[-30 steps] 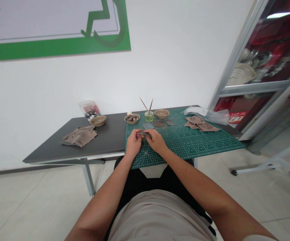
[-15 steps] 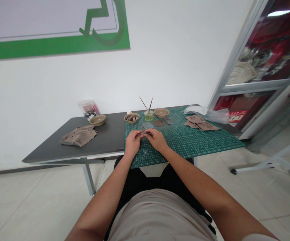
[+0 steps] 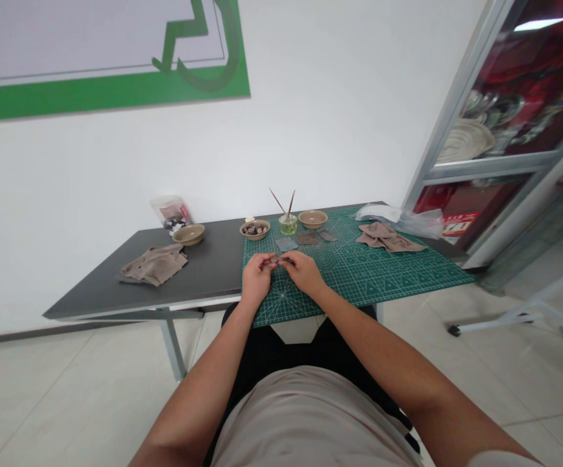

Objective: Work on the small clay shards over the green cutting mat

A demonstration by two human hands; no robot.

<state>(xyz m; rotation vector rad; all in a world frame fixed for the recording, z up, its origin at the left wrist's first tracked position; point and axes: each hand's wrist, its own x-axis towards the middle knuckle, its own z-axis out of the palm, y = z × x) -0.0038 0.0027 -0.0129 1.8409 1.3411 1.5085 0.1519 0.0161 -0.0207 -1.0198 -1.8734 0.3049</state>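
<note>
Over the green cutting mat (image 3: pixel 354 275), my two hands meet fingertip to fingertip. My left hand (image 3: pixel 258 279) pinches a small brownish piece (image 3: pixel 274 259), mostly covered by the fingers. A thin dark piece (image 3: pixel 287 260) is between the thumb and fingers of my right hand (image 3: pixel 303 271), touching or very close to the small piece. Just beyond my fingers lie a thin grey-blue square (image 3: pixel 287 244), a brown square (image 3: pixel 307 239) and a dark grey flat piece (image 3: pixel 327 235). A bowl of small brown chunks (image 3: pixel 255 229) stands past my left hand.
A glass jar of yellowish liquid (image 3: pixel 288 225) holds two thin sticks beside a tan bowl (image 3: pixel 313 219). To the right lie a brown cloth (image 3: pixel 389 237) and a clear plastic bag (image 3: pixel 422 222). Another cloth (image 3: pixel 155 264), bowl (image 3: pixel 189 234) and clear container (image 3: pixel 170 214) occupy the left.
Both hands stay in nearly the same place, with only a slight shift of the fingers around the small pieces. The whole view has shifted slightly.
</note>
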